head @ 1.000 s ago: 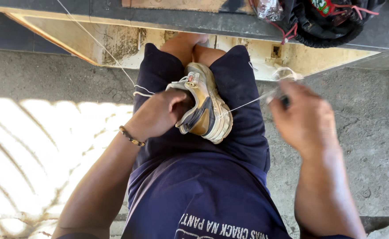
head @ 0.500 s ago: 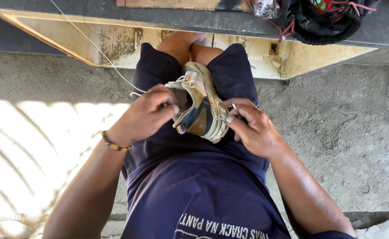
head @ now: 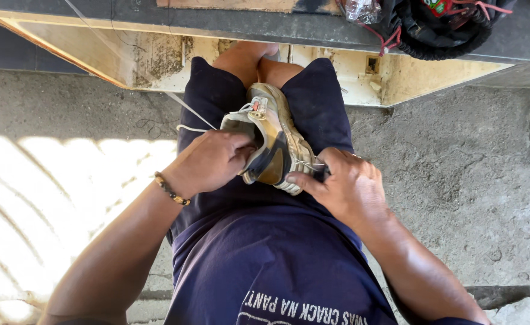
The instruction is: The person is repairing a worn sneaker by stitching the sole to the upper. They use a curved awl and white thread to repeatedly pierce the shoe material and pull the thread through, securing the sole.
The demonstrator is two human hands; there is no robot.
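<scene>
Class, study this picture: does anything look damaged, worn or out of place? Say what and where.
The shoe on the lap looks worn and dirty. The left hand grips its heel end, and the right hand presses at its sole edge. A loose thread trails away up-left.

Shoe (head: 274, 141) on lap between 2 hands (head: 208, 162).

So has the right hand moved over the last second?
Yes. The right hand came in from out at the right, away from the lap, to the shoe on the thighs, now touching its sole edge.
</scene>
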